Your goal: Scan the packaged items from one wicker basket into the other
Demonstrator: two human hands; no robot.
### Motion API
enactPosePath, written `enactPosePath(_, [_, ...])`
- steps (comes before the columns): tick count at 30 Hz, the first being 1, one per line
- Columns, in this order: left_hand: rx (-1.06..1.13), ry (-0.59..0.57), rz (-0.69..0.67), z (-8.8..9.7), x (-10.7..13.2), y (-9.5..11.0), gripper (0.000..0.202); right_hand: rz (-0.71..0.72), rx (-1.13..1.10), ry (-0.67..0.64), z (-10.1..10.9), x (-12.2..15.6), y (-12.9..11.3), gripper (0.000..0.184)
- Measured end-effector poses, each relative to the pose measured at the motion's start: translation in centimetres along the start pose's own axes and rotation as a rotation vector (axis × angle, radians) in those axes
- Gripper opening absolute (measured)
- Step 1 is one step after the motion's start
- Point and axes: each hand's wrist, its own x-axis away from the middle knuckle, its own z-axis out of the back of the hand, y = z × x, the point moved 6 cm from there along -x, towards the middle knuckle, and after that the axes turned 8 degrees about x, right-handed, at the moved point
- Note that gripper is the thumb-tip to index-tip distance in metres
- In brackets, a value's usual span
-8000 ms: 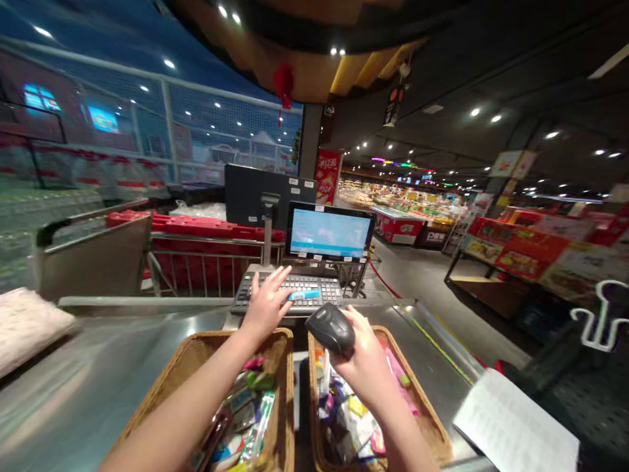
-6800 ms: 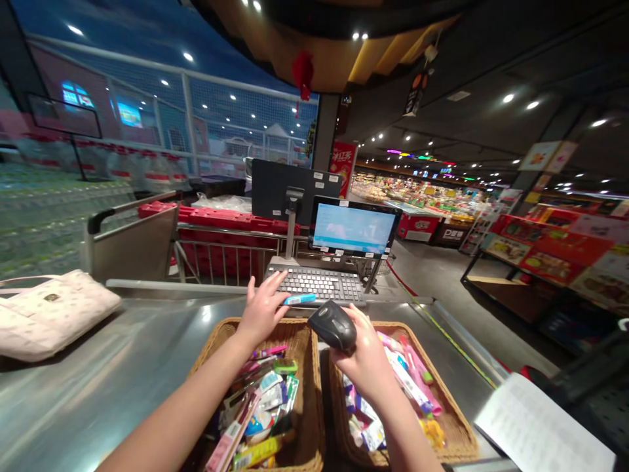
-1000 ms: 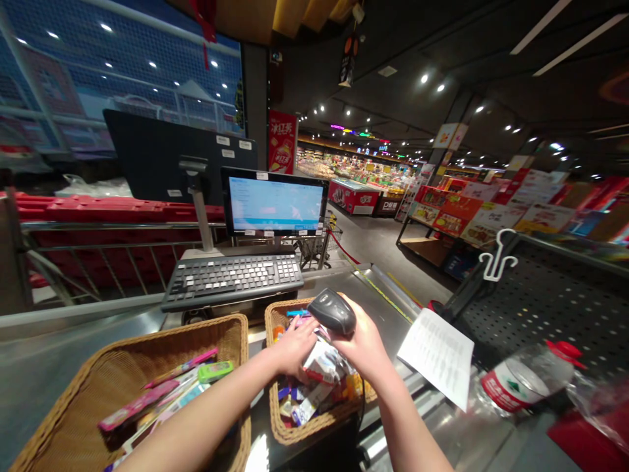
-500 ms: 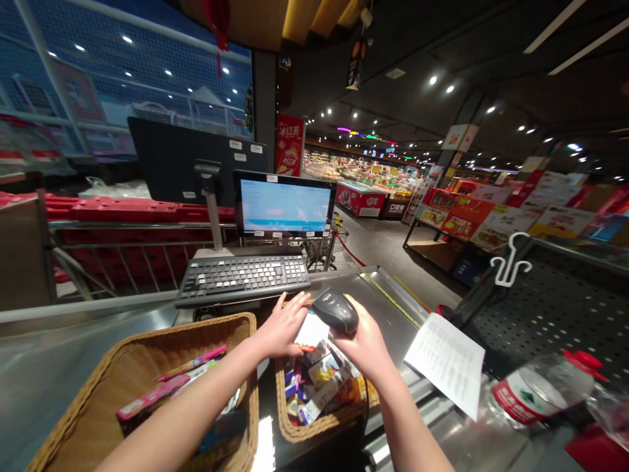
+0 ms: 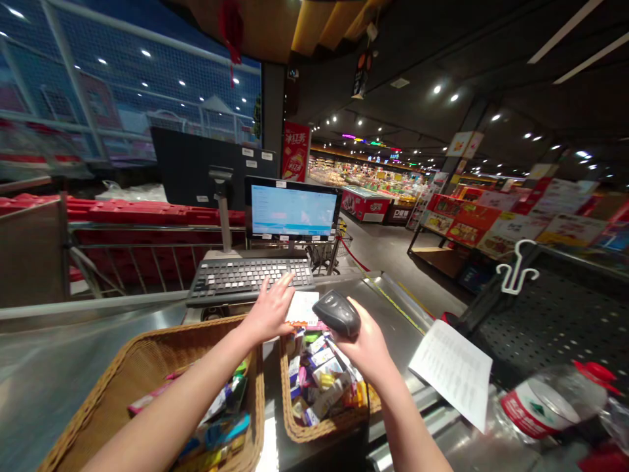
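Observation:
My right hand (image 5: 367,342) is wrapped round a black handheld barcode scanner (image 5: 337,313), whose head leans to the left. Between the scanner and my left hand (image 5: 271,307) is a flat white packet (image 5: 303,305) with an orange edge and a small barcode. My left hand grips the packet by its left side, with the thumb low and the fingers reaching up near the keyboard. Below both hands stands a smaller wicker basket (image 5: 285,393) full of small boxed goods (image 5: 322,367). A larger wicker basket (image 5: 105,387) with colourful packages lies under my left forearm.
A keyboard (image 5: 246,275) and a lit monitor (image 5: 293,208) stand behind the hands. To the right are a printed sheet (image 5: 455,370), a large clear bottle with a red cap (image 5: 540,406) and a perforated black panel (image 5: 555,314) with a white hook (image 5: 515,269).
My left hand and the packet have shifted left, opening a small gap from the scanner. More of the packet's face shows. The scanner stays in my right hand; the view has shifted slightly.

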Motion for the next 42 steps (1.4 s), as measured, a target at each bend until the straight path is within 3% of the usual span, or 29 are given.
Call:
enactPosePath(7, [-0.092, 0.151, 0.040, 3.7, 0.3, -1.0, 0.071, 0.068, -0.029, 0.061, 0.2, -0.6, -2.0, 0.056])
enactPosePath(22, [-0.242, 0.280, 0.104, 10.3, 1.8, -4.0, 0.075, 0.173, -0.050, 0.064, -1.0, -1.0, -6.4, 0.041])
enactPosePath(31, [-0.249, 0.303, 0.114, 11.6, 3.0, -4.9, 0.076, 0.188, -0.033, 0.080, -1.4, -0.8, -8.2, 0.038])
enactPosePath(42, [-0.227, 0.305, 0.119, 12.4, 3.8, -5.5, 0.076, 0.184, 0.035, 0.101, -2.7, 0.2, -8.4, 0.050])
